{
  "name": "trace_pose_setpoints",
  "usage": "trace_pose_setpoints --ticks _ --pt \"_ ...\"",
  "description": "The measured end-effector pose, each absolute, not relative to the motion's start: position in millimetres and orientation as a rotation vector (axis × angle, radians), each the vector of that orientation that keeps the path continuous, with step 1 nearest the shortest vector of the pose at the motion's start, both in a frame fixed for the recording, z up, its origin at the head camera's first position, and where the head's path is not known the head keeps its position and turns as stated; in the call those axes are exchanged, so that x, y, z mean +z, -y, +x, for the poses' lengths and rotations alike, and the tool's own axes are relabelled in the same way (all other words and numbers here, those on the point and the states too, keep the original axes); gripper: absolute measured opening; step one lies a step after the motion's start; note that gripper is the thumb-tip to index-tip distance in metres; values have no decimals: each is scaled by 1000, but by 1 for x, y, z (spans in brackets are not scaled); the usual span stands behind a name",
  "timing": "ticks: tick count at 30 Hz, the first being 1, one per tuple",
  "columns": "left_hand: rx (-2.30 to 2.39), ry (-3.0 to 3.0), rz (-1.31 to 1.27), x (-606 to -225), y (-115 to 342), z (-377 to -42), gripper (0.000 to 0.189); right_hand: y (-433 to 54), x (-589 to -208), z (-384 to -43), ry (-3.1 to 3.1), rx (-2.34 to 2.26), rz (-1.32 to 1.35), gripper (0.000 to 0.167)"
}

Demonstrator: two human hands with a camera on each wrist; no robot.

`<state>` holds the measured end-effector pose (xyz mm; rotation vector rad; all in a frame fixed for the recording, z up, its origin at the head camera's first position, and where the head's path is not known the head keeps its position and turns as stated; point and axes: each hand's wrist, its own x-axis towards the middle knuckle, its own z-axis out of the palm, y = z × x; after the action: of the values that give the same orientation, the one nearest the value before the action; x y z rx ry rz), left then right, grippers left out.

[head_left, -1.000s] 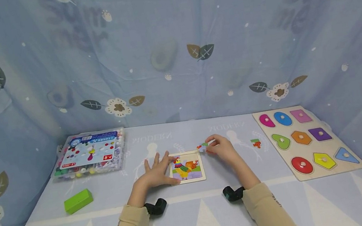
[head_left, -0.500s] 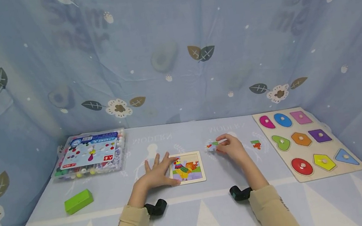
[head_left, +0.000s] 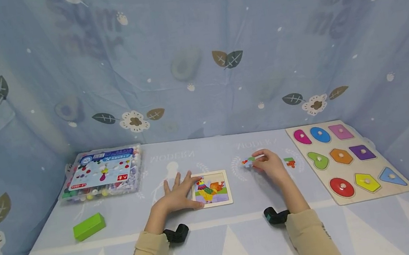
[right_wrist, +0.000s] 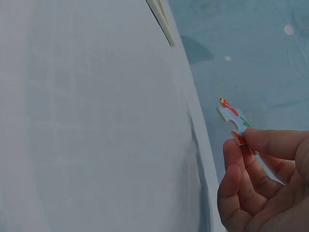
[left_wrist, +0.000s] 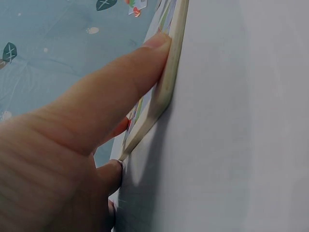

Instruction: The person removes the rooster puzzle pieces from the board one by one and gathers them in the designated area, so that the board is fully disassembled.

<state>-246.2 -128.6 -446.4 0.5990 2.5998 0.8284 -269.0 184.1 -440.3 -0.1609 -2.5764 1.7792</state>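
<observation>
My left hand (head_left: 175, 198) rests on the left side of a small wooden puzzle tray (head_left: 229, 187), fingers spread and straight. In the left wrist view its thumb presses on the edge of the tray. A rooster picture (head_left: 210, 189) lies inside the frame, with a bare strip along its top. To the right of the tray, my right hand (head_left: 269, 164) pinches a jigsaw piece (right_wrist: 232, 116), light blue with red and green, between thumb and fingers, raised off the table. Another jigsaw piece (head_left: 290, 162), green and orange-red, lies just right of that hand.
At the far left stands a clear plastic box (head_left: 102, 173) of colourful beads with a printed label. A green block (head_left: 89, 226) lies in front of it. On the right is a wooden shape board (head_left: 348, 163) with knobbed shapes. A patterned blue curtain (head_left: 194, 58) hangs behind the table.
My right hand has moved to the right, away from the tray and closer to the loose piece, still pinching the jigsaw piece. The left hand stays on the tray.
</observation>
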Motion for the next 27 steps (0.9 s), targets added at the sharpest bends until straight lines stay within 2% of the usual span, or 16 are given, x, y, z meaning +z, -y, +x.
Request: trace_pose_setpoints --ticks 13,27 --pt "821 -2597 601 -447 128 -247 82 -200 -438 -268 2569 1764 -205 31" --pt "829 -2604 595 -447 128 -247 83 -216 -441 -267 2587 1543 -336 24"
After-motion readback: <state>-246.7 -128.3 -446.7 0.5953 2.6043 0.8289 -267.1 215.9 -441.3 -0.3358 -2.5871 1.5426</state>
